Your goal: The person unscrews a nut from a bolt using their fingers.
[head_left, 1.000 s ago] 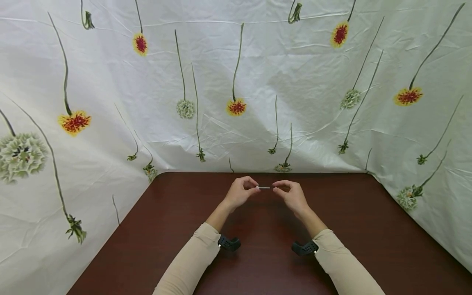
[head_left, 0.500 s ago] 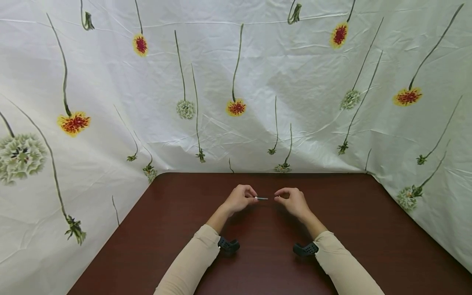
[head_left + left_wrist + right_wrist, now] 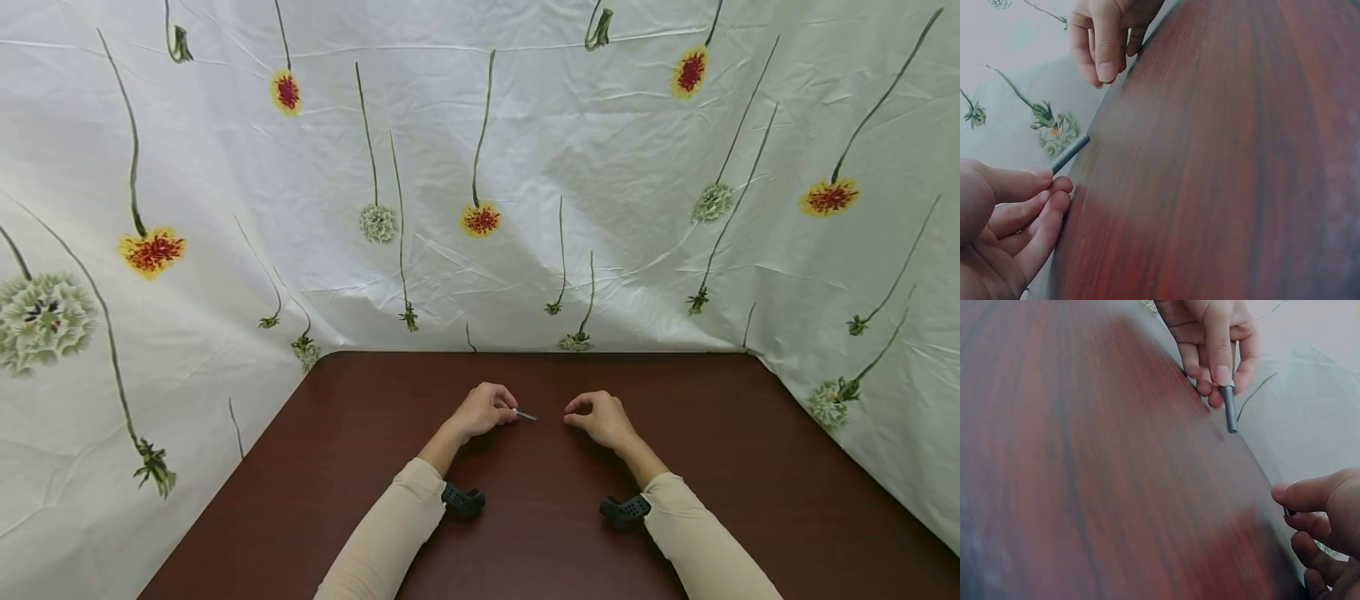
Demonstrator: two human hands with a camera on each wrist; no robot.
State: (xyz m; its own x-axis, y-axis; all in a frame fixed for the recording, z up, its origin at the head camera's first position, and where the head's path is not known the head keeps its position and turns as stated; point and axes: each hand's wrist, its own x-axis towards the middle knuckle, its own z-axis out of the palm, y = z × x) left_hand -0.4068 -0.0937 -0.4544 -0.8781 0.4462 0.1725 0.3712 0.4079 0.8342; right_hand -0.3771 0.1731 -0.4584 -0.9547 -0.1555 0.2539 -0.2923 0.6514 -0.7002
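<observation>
Between thumb and fingertips, my left hand (image 3: 483, 408) pinches a grey threaded bolt (image 3: 1071, 154) near one end. Its threaded shank sticks out toward the right hand, tilted slightly down in the head view. A small metal nut (image 3: 1289, 512) sits between the thumb and forefinger of my right hand (image 3: 602, 419), mostly covered by them. Bolt and nut are apart, with a gap between the two hands. Both hands are over the far half of the dark red-brown table (image 3: 525, 533).
Behind the table hangs a white cloth (image 3: 420, 150) printed with flowers, which also runs along both sides. A dark strap (image 3: 465, 501) is on the left wrist, and another strap (image 3: 624, 509) is on the right wrist.
Both hands have come down and nearer the body, and have drawn apart. The bolt has moved away from the right fingertips with the left hand, and its free end now tips downward.
</observation>
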